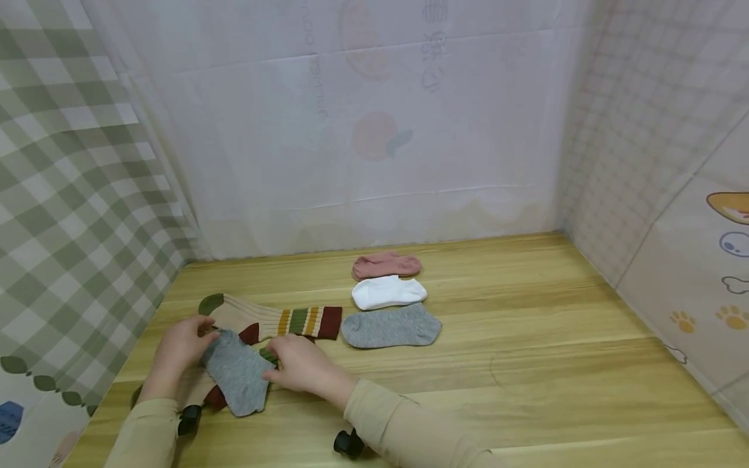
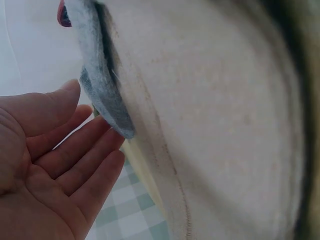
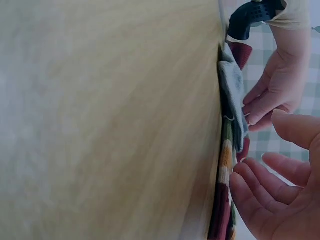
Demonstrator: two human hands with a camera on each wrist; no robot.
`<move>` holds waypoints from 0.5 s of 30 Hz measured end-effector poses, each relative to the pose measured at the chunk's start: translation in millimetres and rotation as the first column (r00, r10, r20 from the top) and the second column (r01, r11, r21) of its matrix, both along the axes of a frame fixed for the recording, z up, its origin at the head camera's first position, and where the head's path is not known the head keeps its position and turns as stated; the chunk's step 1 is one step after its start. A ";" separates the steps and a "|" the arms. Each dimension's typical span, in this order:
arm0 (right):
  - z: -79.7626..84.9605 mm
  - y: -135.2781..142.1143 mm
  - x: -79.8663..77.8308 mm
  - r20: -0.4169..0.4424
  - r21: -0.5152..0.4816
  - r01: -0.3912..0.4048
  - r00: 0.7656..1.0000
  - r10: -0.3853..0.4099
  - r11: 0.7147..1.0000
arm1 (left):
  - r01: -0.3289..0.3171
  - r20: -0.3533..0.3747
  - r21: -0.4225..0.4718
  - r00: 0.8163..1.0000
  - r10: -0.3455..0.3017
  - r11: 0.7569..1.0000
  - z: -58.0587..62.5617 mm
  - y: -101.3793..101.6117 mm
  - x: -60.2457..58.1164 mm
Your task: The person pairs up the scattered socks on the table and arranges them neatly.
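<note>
Pale cloth (image 1: 263,143) across the upper frame, wooden table (image 1: 526,390) below; at lower left, a gray sock (image 1: 236,374) askew on a lower striped sock (image 1: 196,388), with an upper striped sock (image 1: 304,322) just beyond; left hand (image 1: 184,344) at its upper left edge, thumb and fingers apart; right hand (image 1: 304,364) at its right edge, likewise loosely spread, clamped on nothing; apparently handling just the gray sock, so best to pinch only that cloth, clear of the ribbed knit beneath; lift before sliding, to avoid dragging the stripes along; draw evenly from both sides to ease out creases; for a flat lie, compare the other gray sock (image 1: 391,328) at center, below the white sock (image 1: 389,293).
</note>
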State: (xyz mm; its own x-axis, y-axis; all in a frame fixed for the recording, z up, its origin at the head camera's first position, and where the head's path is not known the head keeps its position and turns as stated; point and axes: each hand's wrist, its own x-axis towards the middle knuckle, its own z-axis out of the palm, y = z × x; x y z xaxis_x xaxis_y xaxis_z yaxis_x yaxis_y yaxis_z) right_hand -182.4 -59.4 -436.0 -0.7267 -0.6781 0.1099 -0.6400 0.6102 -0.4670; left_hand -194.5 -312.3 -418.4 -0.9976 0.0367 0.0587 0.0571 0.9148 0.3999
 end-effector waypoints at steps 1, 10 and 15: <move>-0.5 -1.4 0.5 -0.009 0.009 0.008 1.000 -0.007 1.000 | 0.002 -0.001 -0.002 1.000 -0.002 1.000 0.0 -0.1 -0.2; -0.8 -13.0 5.2 -0.060 0.116 0.070 0.996 -0.063 0.991 | 0.003 0.008 -0.009 1.000 -0.003 1.000 -3.8 -1.8 -5.0; -0.3 -19.2 6.5 -0.081 0.157 0.107 0.992 -0.095 0.982 | 0.002 0.007 -0.014 1.000 -0.002 1.000 -5.4 -2.1 -6.2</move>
State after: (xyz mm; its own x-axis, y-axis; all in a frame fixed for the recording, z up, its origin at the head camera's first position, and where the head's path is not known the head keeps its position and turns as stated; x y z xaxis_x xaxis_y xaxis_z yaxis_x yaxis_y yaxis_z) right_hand -175.9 -78.6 -436.4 -0.7861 -0.6150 0.0608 -0.6003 0.7365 -0.3116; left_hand -200.7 -314.3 -423.8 -0.9979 0.0398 0.0514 0.0567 0.9203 0.3870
